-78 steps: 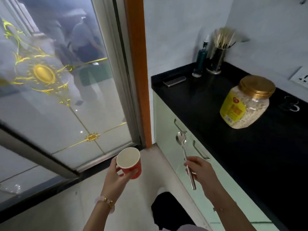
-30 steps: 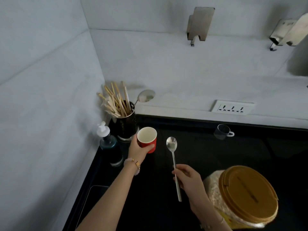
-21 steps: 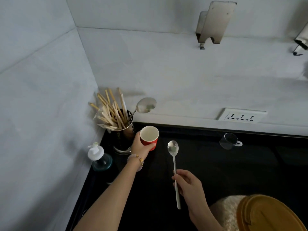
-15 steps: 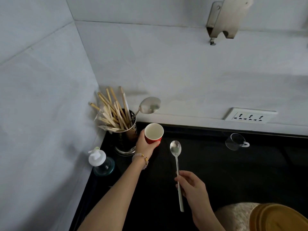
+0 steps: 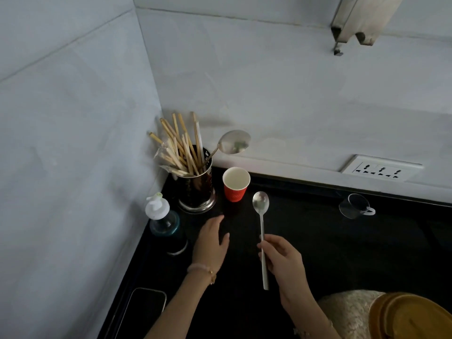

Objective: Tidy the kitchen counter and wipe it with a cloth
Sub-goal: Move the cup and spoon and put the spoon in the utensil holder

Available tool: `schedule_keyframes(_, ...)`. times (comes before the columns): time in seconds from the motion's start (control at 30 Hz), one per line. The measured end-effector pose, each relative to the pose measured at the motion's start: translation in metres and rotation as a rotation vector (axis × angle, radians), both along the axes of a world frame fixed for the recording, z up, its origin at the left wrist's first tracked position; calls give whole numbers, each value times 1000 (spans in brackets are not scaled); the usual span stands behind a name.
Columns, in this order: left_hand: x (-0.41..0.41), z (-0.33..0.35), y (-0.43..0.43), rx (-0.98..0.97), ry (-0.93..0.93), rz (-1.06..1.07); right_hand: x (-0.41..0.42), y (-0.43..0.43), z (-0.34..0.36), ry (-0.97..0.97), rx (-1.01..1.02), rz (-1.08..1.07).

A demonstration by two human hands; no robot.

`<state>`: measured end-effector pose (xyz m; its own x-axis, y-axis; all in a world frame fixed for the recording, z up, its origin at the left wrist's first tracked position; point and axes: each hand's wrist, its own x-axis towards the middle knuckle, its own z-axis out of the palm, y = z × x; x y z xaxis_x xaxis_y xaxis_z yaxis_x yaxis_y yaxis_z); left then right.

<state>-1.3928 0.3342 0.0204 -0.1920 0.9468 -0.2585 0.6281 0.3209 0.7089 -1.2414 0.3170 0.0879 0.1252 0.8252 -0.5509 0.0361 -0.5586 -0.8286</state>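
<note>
A red paper cup (image 5: 235,186) stands upright on the black counter (image 5: 318,241), just right of a metal utensil holder (image 5: 197,192) full of chopsticks and a ladle. My left hand (image 5: 212,242) hovers below the cup, fingers apart, holding nothing. My right hand (image 5: 281,258) grips the handle of a long silver spoon (image 5: 261,211), whose bowl points toward the back wall beside the cup.
A soap pump bottle (image 5: 162,220) stands left of the holder in the corner. A phone (image 5: 144,307) lies at the counter's front left. A small glass cup (image 5: 354,206) sits at the back right. A large jar with a gold lid (image 5: 401,316) is at the bottom right.
My left hand set the red cup down beside the utensil holder, let go and drew back toward me. The spoon stays in my right hand.
</note>
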Motion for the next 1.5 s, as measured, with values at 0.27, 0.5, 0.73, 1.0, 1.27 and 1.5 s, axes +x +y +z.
schedule_keyframes(0.27, -15, -25, -74, -141, 454, -313, -23, 15, 29, 80, 124, 43)
schedule_keyframes(0.5, -31, -24, -89, -126, 428, -323, -68, 73, 76, 116, 423, 134)
schedule_keyframes(0.73, -38, -28, -88, -130, 390, -356, -111, 134, 99, 21, 592, 158)
schedule_keyframes(1.0, -39, -34, -90, -90, 352, -333, -126, 135, 71, -257, 742, 252)
schedule_keyframes(1.27, -38, -34, -93, -60, 364, -341, -126, 131, 44, -414, 716, 402)
schedule_keyframes(1.5, -36, -32, -98, -46, 353, -303, -124, 136, 44, -360, 629, 436)
